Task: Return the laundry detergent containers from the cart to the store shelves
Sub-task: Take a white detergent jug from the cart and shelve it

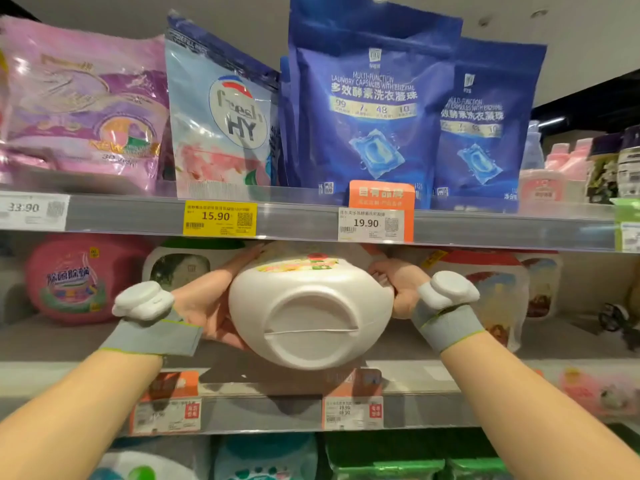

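A white laundry detergent jug point(310, 313) lies tipped on its side with its round base facing me, partway over the middle shelf point(104, 337). My left hand point(207, 303) cups its left side with the fingers reaching along the jug. My right hand point(394, 289) grips its right side with curled fingers. Both wrists wear grey bands with white devices. The jug's cap end points into the shelf and is hidden.
A pink round tub point(81, 277) and a white-and-green container point(180, 266) stand to the left on the same shelf, with a white-and-red container point(498, 289) to the right. Detergent pouches, among them blue capsule bags point(374, 109), fill the upper shelf. More containers sit on the shelf below.
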A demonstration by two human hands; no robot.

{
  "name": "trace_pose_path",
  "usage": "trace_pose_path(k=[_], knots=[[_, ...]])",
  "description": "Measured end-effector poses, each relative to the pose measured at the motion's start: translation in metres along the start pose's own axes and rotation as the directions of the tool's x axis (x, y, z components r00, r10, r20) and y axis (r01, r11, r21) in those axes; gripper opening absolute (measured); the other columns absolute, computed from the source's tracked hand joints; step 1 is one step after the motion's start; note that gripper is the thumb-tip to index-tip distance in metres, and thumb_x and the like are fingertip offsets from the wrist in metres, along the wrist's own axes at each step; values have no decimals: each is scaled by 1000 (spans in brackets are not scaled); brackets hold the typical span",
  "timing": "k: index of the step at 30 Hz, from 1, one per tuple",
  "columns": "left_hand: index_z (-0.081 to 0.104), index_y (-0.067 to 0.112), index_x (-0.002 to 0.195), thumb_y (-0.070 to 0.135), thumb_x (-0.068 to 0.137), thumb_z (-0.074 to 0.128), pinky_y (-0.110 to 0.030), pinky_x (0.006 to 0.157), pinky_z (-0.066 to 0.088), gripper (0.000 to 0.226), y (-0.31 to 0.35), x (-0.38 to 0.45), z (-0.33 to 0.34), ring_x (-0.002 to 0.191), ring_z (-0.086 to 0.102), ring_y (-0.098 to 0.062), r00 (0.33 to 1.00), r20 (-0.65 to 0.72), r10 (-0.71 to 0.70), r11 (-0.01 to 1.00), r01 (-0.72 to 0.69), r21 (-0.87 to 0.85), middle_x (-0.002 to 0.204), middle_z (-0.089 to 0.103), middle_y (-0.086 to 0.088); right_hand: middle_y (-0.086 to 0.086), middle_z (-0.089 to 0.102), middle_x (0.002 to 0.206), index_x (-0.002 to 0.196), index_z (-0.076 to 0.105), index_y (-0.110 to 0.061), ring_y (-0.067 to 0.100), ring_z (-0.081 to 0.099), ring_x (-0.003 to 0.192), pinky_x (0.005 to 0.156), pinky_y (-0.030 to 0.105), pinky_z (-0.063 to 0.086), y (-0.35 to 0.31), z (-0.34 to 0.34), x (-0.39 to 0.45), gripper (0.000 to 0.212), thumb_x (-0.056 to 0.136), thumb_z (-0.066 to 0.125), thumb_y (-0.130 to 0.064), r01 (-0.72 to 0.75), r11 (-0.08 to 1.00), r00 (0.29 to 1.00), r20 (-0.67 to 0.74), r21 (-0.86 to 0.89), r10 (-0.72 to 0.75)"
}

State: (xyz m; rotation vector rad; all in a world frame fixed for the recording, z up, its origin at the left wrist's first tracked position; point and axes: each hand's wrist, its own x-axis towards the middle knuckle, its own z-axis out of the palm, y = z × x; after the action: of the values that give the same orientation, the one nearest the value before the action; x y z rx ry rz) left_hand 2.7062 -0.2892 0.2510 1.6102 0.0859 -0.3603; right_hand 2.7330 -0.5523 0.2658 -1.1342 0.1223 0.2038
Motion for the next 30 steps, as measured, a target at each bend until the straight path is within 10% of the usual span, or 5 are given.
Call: trace_pose_path(k=[10,20,26,30], knots=[[70,22,110,70,72,52,-45,80,55,63,-8,5,8,104,67,-35,962,-89,258,966,-260,-11,107,73,-13,-4,24,35,54,29,-16,8,19,24,31,10,17,-3,6,8,42,87,41,5,191,904,969,-75,-383,-237],[62,20,127,24,72,73,-49,115,32,56,-27,42,4,130,50,-32,930,-29,368,878,-357,-318,134,59,-14,-2,54,50,60,57,-18,20,43,50,49,23,37,17,-9,27,21,74,55,-3,560,657,679,-176,-504,-713],[62,12,124,33,28,100,-24,75,58,105,-35,52,17,108,67,-20,914,125,386,905,-349,-241,117,70,-9,15,67,80,89,62,0,31,59,73,67,39,47,32,-33,34,38,63,44,-20,602,445,479,-147,-663,-865],[54,16,130,32,29,100,-27,77,59,112,-47,52,27,105,69,-20,899,195,392,907,-341,-247,118,70,-11,14,63,77,90,62,3,22,52,70,64,24,38,45,-41,31,37,66,43,-18,573,513,512,-210,-639,-833]])
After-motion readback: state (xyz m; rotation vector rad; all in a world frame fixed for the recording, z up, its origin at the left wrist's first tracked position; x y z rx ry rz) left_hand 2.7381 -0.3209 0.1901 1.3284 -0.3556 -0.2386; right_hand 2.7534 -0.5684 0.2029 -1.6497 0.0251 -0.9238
